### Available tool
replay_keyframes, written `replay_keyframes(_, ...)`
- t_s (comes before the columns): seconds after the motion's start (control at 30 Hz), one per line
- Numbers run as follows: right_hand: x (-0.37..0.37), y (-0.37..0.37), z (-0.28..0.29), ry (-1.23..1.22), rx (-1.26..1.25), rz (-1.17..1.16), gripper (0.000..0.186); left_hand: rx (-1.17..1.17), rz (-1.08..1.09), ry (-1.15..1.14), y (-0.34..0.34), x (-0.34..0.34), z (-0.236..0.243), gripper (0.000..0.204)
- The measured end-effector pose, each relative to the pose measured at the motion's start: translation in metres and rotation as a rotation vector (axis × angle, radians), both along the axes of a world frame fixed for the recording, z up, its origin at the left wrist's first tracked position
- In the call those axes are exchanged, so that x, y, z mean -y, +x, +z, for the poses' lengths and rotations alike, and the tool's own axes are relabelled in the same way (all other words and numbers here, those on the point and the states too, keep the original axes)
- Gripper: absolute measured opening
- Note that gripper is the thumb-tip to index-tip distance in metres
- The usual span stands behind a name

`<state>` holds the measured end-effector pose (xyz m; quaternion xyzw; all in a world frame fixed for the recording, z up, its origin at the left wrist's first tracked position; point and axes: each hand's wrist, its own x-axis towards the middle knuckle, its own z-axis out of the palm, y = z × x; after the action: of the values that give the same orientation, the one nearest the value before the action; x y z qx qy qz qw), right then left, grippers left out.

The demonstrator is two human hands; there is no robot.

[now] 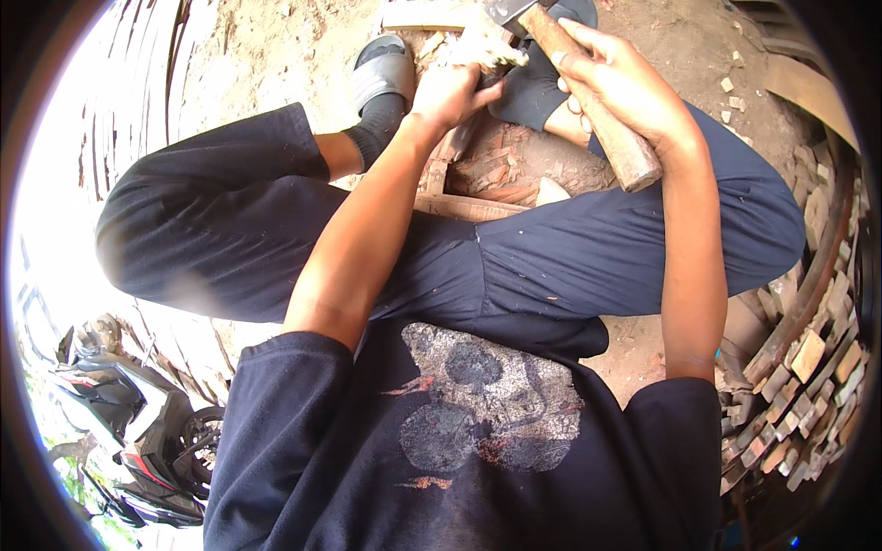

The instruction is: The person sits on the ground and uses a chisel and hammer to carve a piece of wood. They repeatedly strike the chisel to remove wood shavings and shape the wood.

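I sit cross-legged on sandy ground in dark trousers. My right hand [617, 81] grips the thick wooden handle [614, 138] of a hatchet; its metal head [508, 9] is partly cut off by the top edge. My left hand [454, 92] is closed on a pale, splintered piece of wood [484, 46] held just under the blade. Below both hands lies a reddish wooden block [487, 170] with chips and splinters on it, between my knees.
My feet wear dark socks and a grey slide sandal [381, 66]. Small cut wood pieces are stacked in a curved pile [808, 367] at the right. A motorbike [138, 432] stands at the lower left. Wood chips litter the dirt [276, 46].
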<state>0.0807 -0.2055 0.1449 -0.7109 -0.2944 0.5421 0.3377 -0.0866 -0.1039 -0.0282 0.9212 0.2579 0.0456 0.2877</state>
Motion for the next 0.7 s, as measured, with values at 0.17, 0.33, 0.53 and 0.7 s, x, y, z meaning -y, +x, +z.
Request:
replay_keyframes(0.17,-0.015,-0.011,0.046,-0.045,0.096,-0.112,0.056,0.104,0.104,0.039,0.006,-0.011,0.001,0.059)
replay_keyframes(0.33,0.014,-0.014,0.045,0.05,-0.053,-0.13,0.056,0.08,0.006,0.019,0.01,0.001,0.02,0.056)
replay_keyframes(0.53,0.032,-0.018,0.02,0.053,-0.16,-0.118,0.056,-0.156,-0.103,-0.09,0.012,0.006,0.037,0.051)
replay_keyframes(0.7,0.036,-0.019,0.01,0.03,-0.167,-0.156,0.051,-0.193,-0.12,-0.056,0.005,0.006,0.034,0.049)
